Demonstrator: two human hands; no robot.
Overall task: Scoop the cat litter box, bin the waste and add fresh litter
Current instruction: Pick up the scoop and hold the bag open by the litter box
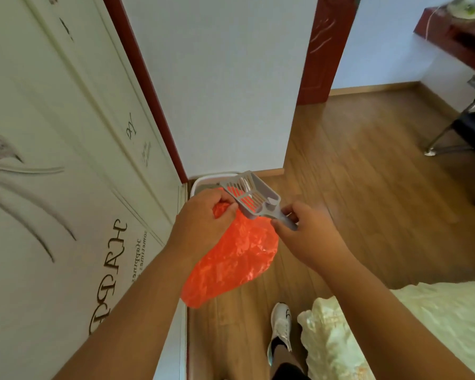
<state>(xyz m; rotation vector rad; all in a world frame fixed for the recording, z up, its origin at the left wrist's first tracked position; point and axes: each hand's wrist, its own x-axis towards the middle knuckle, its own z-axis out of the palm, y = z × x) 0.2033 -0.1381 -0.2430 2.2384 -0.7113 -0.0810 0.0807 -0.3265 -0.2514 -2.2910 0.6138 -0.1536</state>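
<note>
Now the left hand (203, 215) grips the orange plastic bag (231, 259); the right hand (305, 231) pinches the slotted litter scoop (254, 196), head angled far-left above the bag's mouth.

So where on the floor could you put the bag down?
Bare floor lies to the right, between the red door frame and the chair. Another strip runs from the bag to the shoe. It is crowded at the corner: the white box sits under the scoop and both hands, left hand, right hand.
</note>
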